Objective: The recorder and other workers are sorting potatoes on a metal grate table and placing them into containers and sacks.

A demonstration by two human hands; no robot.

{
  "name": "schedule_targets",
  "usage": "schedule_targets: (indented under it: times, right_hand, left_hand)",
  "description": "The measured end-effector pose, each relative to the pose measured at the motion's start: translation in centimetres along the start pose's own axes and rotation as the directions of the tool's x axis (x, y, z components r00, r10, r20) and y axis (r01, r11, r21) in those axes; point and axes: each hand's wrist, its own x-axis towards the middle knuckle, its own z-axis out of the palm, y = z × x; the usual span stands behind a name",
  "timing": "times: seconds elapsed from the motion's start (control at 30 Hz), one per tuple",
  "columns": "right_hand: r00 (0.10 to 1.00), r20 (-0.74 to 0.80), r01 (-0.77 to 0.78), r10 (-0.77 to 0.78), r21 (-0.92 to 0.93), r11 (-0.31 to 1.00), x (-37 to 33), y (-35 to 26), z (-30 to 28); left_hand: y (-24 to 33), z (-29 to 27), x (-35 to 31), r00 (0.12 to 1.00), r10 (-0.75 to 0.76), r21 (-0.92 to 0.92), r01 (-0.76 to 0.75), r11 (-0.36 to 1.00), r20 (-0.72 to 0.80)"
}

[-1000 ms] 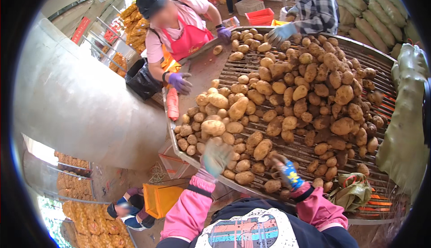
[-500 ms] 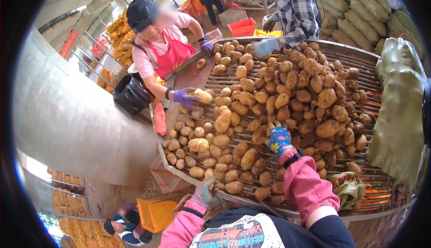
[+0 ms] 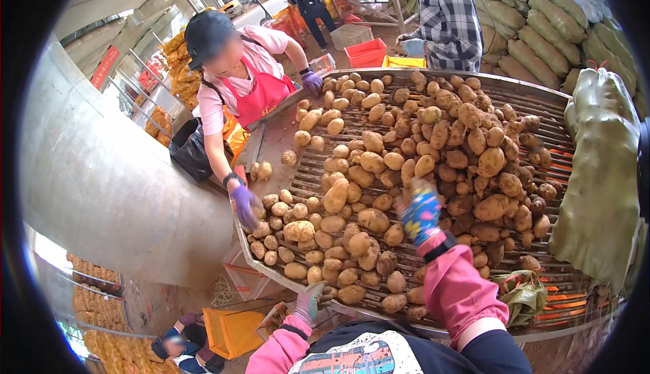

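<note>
My right hand (image 3: 421,211), in a blue floral glove, is over the middle of a slatted metal sorting table (image 3: 560,113). Motion smears its fingers, and potatoes (image 3: 373,220) lie just left of it. A pile of soil-covered potatoes (image 3: 492,163) rises beyond and to its right. At the near rim, my left hand (image 3: 309,303) wears a grey-green glove. Its fingers are apart beside the nearest potatoes, and I see nothing held in it. Pink sleeves with black wrist bands cover both forearms.
Across the left side, a co-worker in a pink apron (image 3: 261,96) reaches over small potatoes with purple gloves. Another person in a checked shirt (image 3: 450,22) stands beyond the far rim. Green sacks (image 3: 599,171) drape the right edge; a yellow crate (image 3: 233,331) stands below left.
My right hand has shifted slightly and blurred; potatoes left of it have moved. The apron-wearing co-worker no longer holds a potato and reaches nearer. The checked-shirt person's hand has withdrawn from the pile.
</note>
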Motion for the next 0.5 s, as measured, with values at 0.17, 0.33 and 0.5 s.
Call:
schedule_targets:
  times: [0.17, 0.33, 0.5]
  right_hand:
    - [0.769, 0.315, -0.485, 0.557, -0.28, 0.828, 4.3, 6.7, 1.8]
    - [0.688, 0.445, -0.499, 0.574, -0.285, 0.818, 2.6, 7.1, 3.1]
    - [0.875, 0.354, -0.338, 0.33, -0.038, 0.94, -3.4, 4.6, 3.7]
  left_hand:
    - [0.2, 0.5, 0.1, 1.0, 0.011, -0.02, -0.01, 1.0, 0.012]
    - [1.5, 1.9, -1.0, 0.999, -0.013, 0.023, 0.014, 1.0, -0.038]
    - [1.5, 1.5, -0.8, 0.998, -0.032, 0.015, 0.033, 0.999, -0.053]
